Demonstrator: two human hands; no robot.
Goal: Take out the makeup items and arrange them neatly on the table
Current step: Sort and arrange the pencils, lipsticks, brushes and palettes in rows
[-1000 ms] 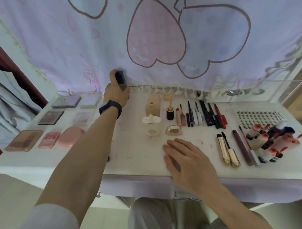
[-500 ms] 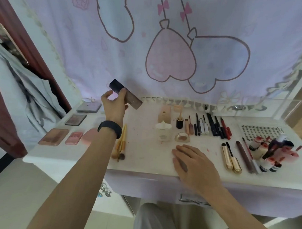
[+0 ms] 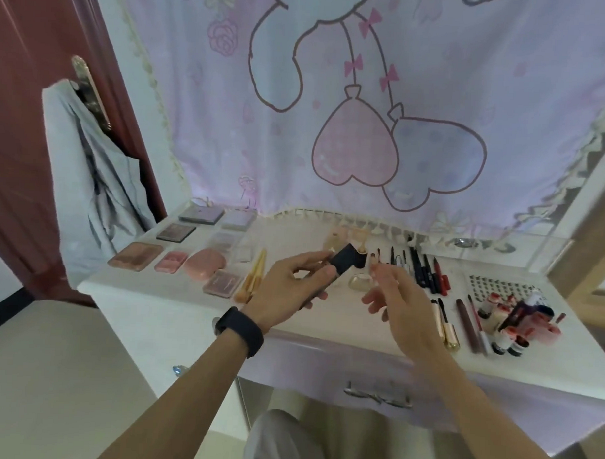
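My left hand (image 3: 288, 290) grips a dark rectangular makeup case (image 3: 341, 261), held tilted above the middle of the white table (image 3: 148, 292). My right hand (image 3: 394, 297) hovers just right of the case, fingers spread, holding nothing. On the table's left lie several palettes, among them a brown one (image 3: 135, 256) and a pink oval compact (image 3: 205, 263). Gold-handled brushes (image 3: 253, 279) lie beside them. A row of dark pencils and pens (image 3: 419, 267) sits right of centre. Two gold tubes (image 3: 445, 327) lie near the front.
Small red-capped bottles (image 3: 510, 319) cluster at the right edge. A dotted sheet (image 3: 498, 287) lies behind them. A pink cartoon curtain (image 3: 367, 111) hangs behind the table. A grey garment (image 3: 97, 181) hangs on a red-brown door at left. A drawer handle (image 3: 377, 396) shows below.
My left hand has carried the dark case from the back left down toward the middle. My right hand has lifted off the table toward the case. The camera has tilted up.
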